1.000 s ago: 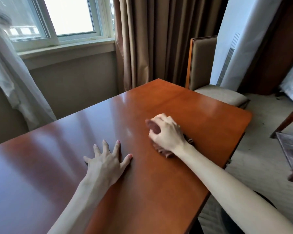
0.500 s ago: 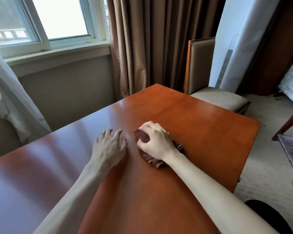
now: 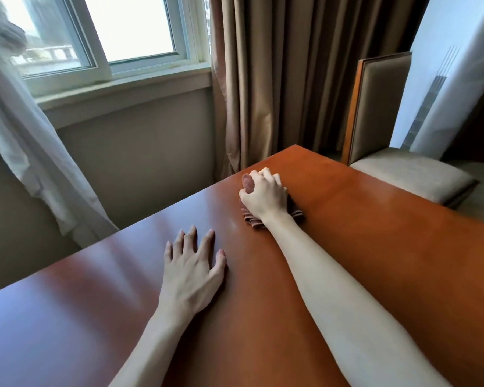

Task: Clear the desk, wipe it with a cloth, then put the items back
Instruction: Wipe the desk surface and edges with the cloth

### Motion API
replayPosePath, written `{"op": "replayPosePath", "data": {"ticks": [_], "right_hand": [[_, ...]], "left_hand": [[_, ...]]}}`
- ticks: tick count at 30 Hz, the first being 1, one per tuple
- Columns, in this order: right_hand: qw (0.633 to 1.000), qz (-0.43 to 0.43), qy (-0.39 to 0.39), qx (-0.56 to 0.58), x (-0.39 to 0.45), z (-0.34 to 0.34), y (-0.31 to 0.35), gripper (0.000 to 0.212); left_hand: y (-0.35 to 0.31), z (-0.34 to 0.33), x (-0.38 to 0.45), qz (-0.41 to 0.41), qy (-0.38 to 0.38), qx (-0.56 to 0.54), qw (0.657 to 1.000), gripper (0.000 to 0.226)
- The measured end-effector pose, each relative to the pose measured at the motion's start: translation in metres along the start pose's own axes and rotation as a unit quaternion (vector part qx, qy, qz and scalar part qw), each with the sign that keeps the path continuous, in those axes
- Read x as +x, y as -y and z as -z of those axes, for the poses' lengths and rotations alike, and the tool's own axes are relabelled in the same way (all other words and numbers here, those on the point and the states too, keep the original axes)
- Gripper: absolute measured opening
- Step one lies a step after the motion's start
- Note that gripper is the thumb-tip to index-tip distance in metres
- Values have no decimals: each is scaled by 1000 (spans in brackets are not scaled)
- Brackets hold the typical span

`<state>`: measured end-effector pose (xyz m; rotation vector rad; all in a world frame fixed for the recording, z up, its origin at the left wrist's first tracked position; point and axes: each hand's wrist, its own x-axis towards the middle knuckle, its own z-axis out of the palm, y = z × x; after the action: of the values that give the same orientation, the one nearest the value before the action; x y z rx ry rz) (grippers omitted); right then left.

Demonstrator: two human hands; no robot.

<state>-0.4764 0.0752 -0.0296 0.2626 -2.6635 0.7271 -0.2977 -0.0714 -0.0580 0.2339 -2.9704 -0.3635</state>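
Note:
A glossy reddish-brown wooden desk [image 3: 389, 261] fills the lower part of the view. My right hand [image 3: 264, 198] grips a bunched brown cloth [image 3: 252, 220] and holds it down on the desk near the far edge, close to the far corner. Most of the cloth is hidden under the hand; folds show below the wrist and a bit by the thumb. My left hand [image 3: 192, 270] rests flat on the desk with fingers spread, nearer to me and left of the cloth.
A padded chair [image 3: 397, 152] with a wooden frame stands beyond the desk's far right side. Brown curtains [image 3: 285, 79] hang behind the far corner, and a white sheer curtain [image 3: 25, 152] hangs at left under the window [image 3: 129, 32].
My right hand has slid the cloth away from me toward the desk's far edge. My left hand has spread flat again and lies further from the cloth.

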Motion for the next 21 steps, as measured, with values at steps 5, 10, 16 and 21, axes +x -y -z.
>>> {"op": "replayPosePath", "data": {"ticks": [5,10,16,21], "right_hand": [[994,87,54,35,-34,-6,37,33],[987,119,82,76,-90,24,27,36],[985,139,68,81,-159,71,-3,35],[971,180,125,91,-166,91,-20,37]], "left_hand": [[0,2,-1,-5,-2,-6,1000,76],[0,5,-4,-1,7,-9,1000,71],[-2,8,-7,-3,18,-12,1000,61],[-1,4,-5,-5,12,-13,1000,61]]}}
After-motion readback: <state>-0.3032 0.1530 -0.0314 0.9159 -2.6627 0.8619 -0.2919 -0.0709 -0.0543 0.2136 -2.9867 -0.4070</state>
